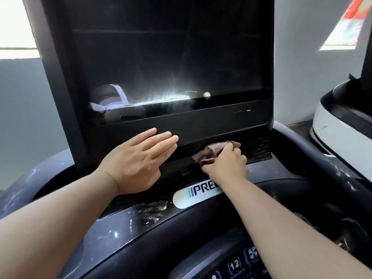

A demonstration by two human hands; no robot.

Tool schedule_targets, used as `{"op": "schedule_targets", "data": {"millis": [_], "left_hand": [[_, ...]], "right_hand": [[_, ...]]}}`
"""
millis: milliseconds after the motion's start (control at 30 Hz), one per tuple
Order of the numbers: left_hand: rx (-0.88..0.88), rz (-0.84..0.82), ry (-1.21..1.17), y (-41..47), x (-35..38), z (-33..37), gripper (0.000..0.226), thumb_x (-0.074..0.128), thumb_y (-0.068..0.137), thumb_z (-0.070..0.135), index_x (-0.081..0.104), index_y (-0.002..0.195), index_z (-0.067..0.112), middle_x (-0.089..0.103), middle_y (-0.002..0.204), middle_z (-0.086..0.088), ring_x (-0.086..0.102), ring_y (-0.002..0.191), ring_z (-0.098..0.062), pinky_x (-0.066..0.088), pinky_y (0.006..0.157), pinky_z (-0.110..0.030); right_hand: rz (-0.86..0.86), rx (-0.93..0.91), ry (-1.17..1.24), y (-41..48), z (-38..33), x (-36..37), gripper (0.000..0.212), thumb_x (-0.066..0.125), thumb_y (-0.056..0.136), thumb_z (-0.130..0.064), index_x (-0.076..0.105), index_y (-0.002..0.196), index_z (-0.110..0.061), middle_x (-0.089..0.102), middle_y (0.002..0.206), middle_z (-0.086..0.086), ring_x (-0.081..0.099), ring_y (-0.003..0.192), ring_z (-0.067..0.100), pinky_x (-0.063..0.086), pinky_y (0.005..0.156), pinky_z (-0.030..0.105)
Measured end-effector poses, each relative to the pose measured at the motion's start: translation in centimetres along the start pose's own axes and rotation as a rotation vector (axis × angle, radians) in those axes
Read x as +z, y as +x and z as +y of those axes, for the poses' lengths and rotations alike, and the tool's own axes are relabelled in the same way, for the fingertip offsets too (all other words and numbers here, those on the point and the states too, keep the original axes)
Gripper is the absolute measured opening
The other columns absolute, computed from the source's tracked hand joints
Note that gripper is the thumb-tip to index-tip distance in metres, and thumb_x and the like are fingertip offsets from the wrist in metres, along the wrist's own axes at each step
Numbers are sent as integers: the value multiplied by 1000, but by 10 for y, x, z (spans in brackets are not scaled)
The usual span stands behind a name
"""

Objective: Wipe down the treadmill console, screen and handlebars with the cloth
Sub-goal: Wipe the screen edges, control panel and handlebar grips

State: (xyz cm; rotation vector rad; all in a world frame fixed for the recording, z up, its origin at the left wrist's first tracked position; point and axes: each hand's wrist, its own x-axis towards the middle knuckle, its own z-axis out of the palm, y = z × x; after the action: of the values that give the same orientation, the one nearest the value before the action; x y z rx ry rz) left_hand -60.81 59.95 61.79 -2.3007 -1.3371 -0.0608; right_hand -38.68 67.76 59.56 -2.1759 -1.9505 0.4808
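Pale grey walls [24, 101] and a bright window [16, 25] at the upper left stand behind a dark treadmill console [120, 228], with a white machine [338, 127] just beside it on the right. One cloth [209, 153] is in view, a small brownish-pink rag crumpled into folds. It lies under and ahead of the right grip [227, 164], whose fingers are curled round it and press it against the recessed strip below the screen [161, 57], just left of a slotted vent grille [258, 146]. Bunched ends of the cloth stick out past the fingers, to the left and along the top. The left grip [136, 160] holds nothing. Its fingers are straight and close together, resting flat on the black panel under the screen, a little left of the cloth and not touching it.

The single screen is dark and glossy, with a bright streaked glare low in its middle and a pale reflection at its lower left. The console's sloping surface carries whitish smears [153, 208] and specks, thickest beside one white oval logo badge [193, 196], which the right forearm partly covers. At the bottom edge a keypad [235, 264] shows. Two numbered keys can be read, 12 and 8, and one key bears a fan symbol [251, 253]. Two bare forearms reach in from the lower corners
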Motion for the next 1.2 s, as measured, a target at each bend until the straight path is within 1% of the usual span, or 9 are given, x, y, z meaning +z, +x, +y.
{"op": "schedule_targets", "data": {"millis": [233,400,433,533,667,867,967,1067,1200], "left_hand": [[3,-2,-8,-1,-1,-1,59,41,81,22,51,137,7,44,147,-7,40,137,-23,24,115,-43],[9,-1,-10,-1,2,-2,59,42,81,25,51,137,7,43,148,-7,39,137,-23,23,116,-42],[9,-6,-12,-1,2,-2,60,43,81,26,51,137,7,43,148,-7,39,137,-23,23,116,-42],[5,-18,-33,-1,1,-1,61,41,81,28,52,136,7,44,147,-7,40,137,-23,23,116,-42],[6,-37,-53,0,-1,-1,62,38,81,31,52,136,6,44,147,-8,41,136,-24,23,115,-42],[-21,-59,-96,0,-6,0,63,40,79,29,52,136,8,44,147,-5,36,137,-20,19,117,-40],[-49,1,-213,1,-8,8,65,46,78,29,47,141,15,42,148,-6,39,137,-22,23,116,-44],[39,-8,-350,13,-6,45,66,53,81,38,41,145,26,37,152,-4,40,136,-21,32,113,-41],[-77,-229,-519,58,13,99,60,40,86,43,36,144,32,46,143,0,53,120,-26,49,95,-37]], "right_hand": [[49,-66,48,11,14,-6,50,69,80,-24,47,123,-12,52,126,10,50,115,31,46,88,37],[90,-254,174,-27,16,-4,17,62,74,-23,61,90,-19,61,95,3,55,97,27,48,78,35],[60,-306,168,-35,11,-2,9,61,72,-27,58,79,-22,61,87,1,56,92,26,47,76,35],[-7,-448,137,-57,-16,9,25,52,75,-30,35,59,-21,53,74,-2,53,87,29,41,72,36],[-44,-408,167,-63,-27,16,27,49,85,-27,39,62,-19,54,75,0,53,84,29,35,69,33],[-325,-336,468,-56,-11,-14,14,51,88,-20,63,87,-13,60,72,-2,53,69,12,44,65,29],[-286,-266,680,-49,8,-19,13,60,86,-24,68,96,-21,69,82,-6,64,83,13,51,78,31],[-447,-165,873,-38,31,-27,19,60,84,-30,72,96,-22,73,96,-2,67,99,17,51,92,35],[-105,38,940,-16,63,-50,27,55,78,-28,65,88,-5,68,100,17,62,101,35,53,87,47]]}}
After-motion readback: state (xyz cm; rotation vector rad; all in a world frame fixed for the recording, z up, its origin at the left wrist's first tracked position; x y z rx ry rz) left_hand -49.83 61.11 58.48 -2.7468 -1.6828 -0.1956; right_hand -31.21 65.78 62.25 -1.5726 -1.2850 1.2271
